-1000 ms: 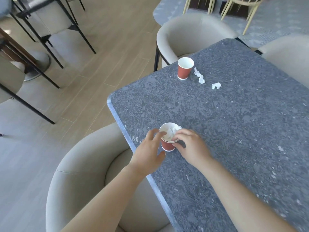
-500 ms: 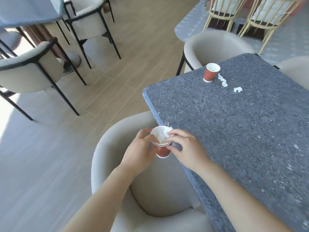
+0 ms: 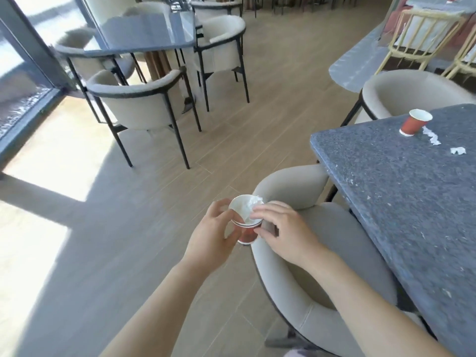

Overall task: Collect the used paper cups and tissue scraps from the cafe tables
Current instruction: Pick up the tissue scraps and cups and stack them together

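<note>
1. paper cup (image 3: 247, 235) is being held in the air over the beige chair (image 3: 334, 253), left of the grey table (image 3: 399, 202).
2. left hand (image 3: 210, 237) is gripping its side, fingers curled round it.
3. right hand (image 3: 282, 229) is pinching its rim, forefinger lying on the white tissue (image 3: 250, 206) stuffed inside.
4. second cup (image 3: 414, 122) is standing on the table's far corner, two tissue scraps (image 3: 431, 135) lying just beside it.

1. No legible text, label, brand, number or sign anywhere in view.
2. Nearer paper cup (image 3: 247, 234): red side, thin dark bands under the rim, no lettering.
3. Farther paper cup (image 3: 411, 124) on the grey table (image 3: 386, 202): plain red side, nothing to read.
</note>
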### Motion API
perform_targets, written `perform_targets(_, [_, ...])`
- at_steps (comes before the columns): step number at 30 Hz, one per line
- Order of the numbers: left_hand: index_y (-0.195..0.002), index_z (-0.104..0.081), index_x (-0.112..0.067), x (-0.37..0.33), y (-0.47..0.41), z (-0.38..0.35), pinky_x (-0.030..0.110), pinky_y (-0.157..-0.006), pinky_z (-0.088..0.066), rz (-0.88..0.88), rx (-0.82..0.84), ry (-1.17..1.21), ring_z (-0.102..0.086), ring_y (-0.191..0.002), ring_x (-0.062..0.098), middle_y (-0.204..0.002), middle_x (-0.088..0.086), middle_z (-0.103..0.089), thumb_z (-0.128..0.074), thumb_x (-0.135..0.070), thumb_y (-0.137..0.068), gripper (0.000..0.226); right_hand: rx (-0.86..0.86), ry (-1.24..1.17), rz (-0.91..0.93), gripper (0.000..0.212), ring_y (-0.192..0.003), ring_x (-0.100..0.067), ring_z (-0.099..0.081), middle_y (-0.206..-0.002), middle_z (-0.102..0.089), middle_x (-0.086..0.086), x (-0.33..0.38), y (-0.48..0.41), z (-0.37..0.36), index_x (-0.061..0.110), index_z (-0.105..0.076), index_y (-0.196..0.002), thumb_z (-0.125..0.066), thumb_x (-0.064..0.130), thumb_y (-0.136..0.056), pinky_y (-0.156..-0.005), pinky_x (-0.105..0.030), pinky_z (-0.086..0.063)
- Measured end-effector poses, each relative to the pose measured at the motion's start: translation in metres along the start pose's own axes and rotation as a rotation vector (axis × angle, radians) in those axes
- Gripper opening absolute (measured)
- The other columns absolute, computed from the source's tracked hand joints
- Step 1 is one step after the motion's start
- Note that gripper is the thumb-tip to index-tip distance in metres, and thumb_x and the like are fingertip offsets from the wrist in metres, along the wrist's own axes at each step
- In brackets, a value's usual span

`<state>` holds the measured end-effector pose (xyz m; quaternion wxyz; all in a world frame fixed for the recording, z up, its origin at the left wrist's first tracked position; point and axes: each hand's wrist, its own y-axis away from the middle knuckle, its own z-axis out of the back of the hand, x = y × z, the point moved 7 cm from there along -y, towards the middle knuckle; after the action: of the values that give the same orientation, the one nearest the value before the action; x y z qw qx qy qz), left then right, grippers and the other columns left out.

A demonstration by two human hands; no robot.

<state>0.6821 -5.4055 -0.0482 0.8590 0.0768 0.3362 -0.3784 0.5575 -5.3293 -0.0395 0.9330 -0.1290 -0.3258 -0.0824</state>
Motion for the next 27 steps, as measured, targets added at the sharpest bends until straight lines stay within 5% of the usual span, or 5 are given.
perform_targets(5, [-0.094,-0.060,-0.023,0.054,0.046,0.054,0.030,-0.071,-0.049,0.102,-0.066,-0.041,-0.058,-0.093,0.014,-0.131,-0.007,-0.042,-0.063,-0.028,-0.084,0.011,0.028,-0.030,0.068,0.034,-0.115,-0.010,-0.049,-0.128,-0.049,0.009,0.059,-0.018,-0.051,0.028,-0.062,-0.107,-0.071,0.018,-0.076,-0.093,-0.024,-0.041])
perform_targets(12, [-0.092,-0.059,-0.027,0.102,0.076,0.090,0.021,-0.067,-0.039,0.201,-0.151,-0.045,-0.050,-0.088,-0.001,-0.132,-0.012,-0.040,-0.062,-0.025,-0.085,0.008,0.237,-0.058,0.060,0.057,-0.127,-0.005,-0.035,-0.141,-0.036,0.013,0.095,-0.048,-0.107,0.033,-0.041,-0.131,-0.068,0.030,-0.081,-0.097,-0.010,-0.023])
perform_targets(19, [-0.091,-0.058,-0.032,0.128,0.064,0.104,0.026,-0.068,-0.047,0.206,-0.181,-0.013,-0.058,-0.086,0.010,-0.125,-0.011,-0.043,-0.063,-0.018,-0.083,0.017,0.227,-0.077,0.132,0.038,-0.112,-0.009,-0.050,-0.119,-0.058,0.007,0.108,-0.073,-0.128,0.024,-0.057,-0.118,-0.067,0.020,-0.082,-0.092,-0.018,-0.038])
perform_targets(27, [-0.090,-0.060,-0.029,0.174,-0.032,0.103,0.029,-0.067,-0.049,0.187,-0.113,-0.005,-0.059,-0.082,0.013,-0.125,-0.010,-0.044,-0.062,-0.020,-0.084,0.012,0.134,-0.077,0.106,0.015,-0.098,-0.012,-0.055,-0.100,-0.065,0.006,0.069,-0.157,-0.134,0.018,-0.069,-0.090,-0.072,0.012,-0.076,-0.085,-0.014,-0.037])
